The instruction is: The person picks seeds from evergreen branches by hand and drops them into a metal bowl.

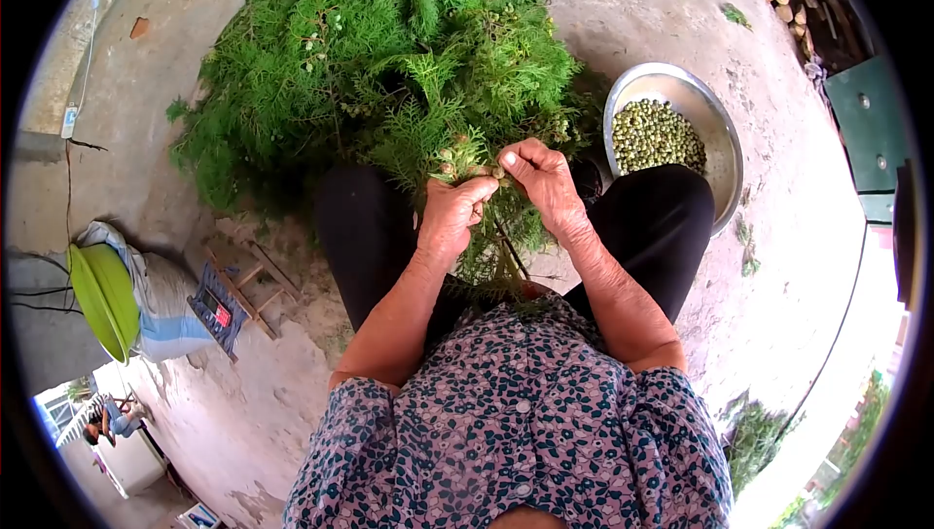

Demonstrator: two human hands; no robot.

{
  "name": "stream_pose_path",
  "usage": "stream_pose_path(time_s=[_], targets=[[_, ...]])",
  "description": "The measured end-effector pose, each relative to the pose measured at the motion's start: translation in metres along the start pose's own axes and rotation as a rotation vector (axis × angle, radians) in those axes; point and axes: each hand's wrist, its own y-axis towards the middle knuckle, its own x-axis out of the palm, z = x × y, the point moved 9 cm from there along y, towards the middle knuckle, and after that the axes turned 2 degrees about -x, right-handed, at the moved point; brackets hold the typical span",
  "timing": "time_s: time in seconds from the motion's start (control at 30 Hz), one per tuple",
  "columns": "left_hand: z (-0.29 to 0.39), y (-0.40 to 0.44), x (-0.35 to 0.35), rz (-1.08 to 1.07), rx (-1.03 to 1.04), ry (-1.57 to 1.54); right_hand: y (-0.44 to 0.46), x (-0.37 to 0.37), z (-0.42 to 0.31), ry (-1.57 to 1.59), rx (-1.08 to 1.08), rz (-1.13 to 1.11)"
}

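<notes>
Above my lap, left hand (452, 216) pinched closed round feathery green conifer sprig (461, 154); right hand (545, 183), thumb against finger, nipping small round brownish cone (499, 173). Pinch too loose: cone could drop into heaped green branches (292, 72). Tug too hard: sprig could tear.

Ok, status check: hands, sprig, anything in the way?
Left hand closed on the sprig; right hand fingertips up against it. Sprig bears round cones. Right knee hides part of the metal bowl. Nothing blocking the hands.
</notes>
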Motion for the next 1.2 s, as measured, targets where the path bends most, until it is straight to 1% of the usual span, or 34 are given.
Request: stream_pose_path(time_s=[0.07,0.1,0.17,0.2,0.23,0.3,0.37,0.43,0.5,0.57,0.63,0.67,0.7,0.77,0.8,0.83,0.87,0.9,0.97,1.0,1.07,1.1,1.13,1.2], targets=[[0.001,0.001,0.001,-0.019,0.025,-0.026,-0.010,0.005,0.022,0.165,0.365,-0.007],[0.001,0.001,0.002,-0.019,0.025,-0.026,-0.011,0.007,0.019,0.165,0.365,-0.007],[-0.002,0.001,0.000,0.009,-0.017,-0.054,-0.019,0.014,0.030,0.516,0.546,0.094],[-0.002,0.001,0.001,0.008,-0.017,-0.054,-0.018,0.016,0.034,0.524,0.519,0.030],[0.001,0.000,0.004,-0.011,0.002,-0.086,-0.018,0.016,0.034,0.523,0.519,0.031],[0.003,-0.002,0.007,-0.031,0.020,-0.118,-0.019,0.010,0.039,0.662,0.589,0.174],[-0.004,-0.003,0.006,-0.039,-0.066,-0.149,-0.009,0.002,0.034,0.656,0.490,0.117],[-0.003,0.001,0.001,-0.039,-0.044,-0.133,-0.004,-0.001,0.022,0.783,0.382,0.112],[-0.002,0.002,0.000,-0.038,-0.022,-0.119,-0.006,-0.002,0.013,0.785,0.389,0.139],[0.000,0.003,-0.003,0.009,0.012,-0.092,-0.011,-0.004,0.016,0.788,0.397,0.165],[0.005,-0.001,0.000,0.020,0.038,-0.059,-0.011,-0.006,0.014,0.523,0.252,0.041],[0.006,-0.002,0.000,0.040,0.039,-0.025,-0.012,-0.003,0.016,0.392,0.245,-0.021],[0.006,-0.002,-0.001,0.061,0.041,0.010,-0.010,-0.005,0.006,0.133,0.133,-0.011],[0.007,-0.002,-0.001,0.064,0.039,0.013,-0.008,0.002,-0.006,-0.025,-0.130,0.002],[0.007,-0.002,-0.002,0.072,0.038,0.015,-0.008,0.001,-0.003,-0.025,-0.130,0.002],[0.005,-0.002,-0.003,0.073,0.038,0.015,-0.009,0.001,-0.006,-0.080,-0.174,-0.009],[0.006,0.000,-0.005,0.066,0.072,0.058,-0.010,0.003,-0.011,-0.136,-0.217,-0.020],[0.007,0.001,-0.005,0.058,0.105,0.102,-0.010,0.005,-0.013,-0.135,-0.216,-0.022],[0.003,0.002,-0.006,0.056,0.086,0.091,-0.013,0.003,0.014,0.231,0.160,0.048],[0.001,0.003,-0.005,0.054,0.068,0.079,-0.013,0.001,0.013,0.230,0.160,0.048],[0.000,0.002,-0.003,0.051,0.054,0.043,-0.022,0.007,0.039,0.547,0.510,0.033],[-0.001,0.002,-0.002,0.047,0.040,0.008,-0.022,0.009,0.039,0.546,0.509,0.031],[-0.001,0.003,0.001,-0.032,0.047,-0.061,-0.022,0.010,0.036,0.630,0.472,0.061],[-0.004,0.004,0.000,-0.011,0.007,-0.088,-0.021,0.010,0.031,0.779,0.440,0.083]])
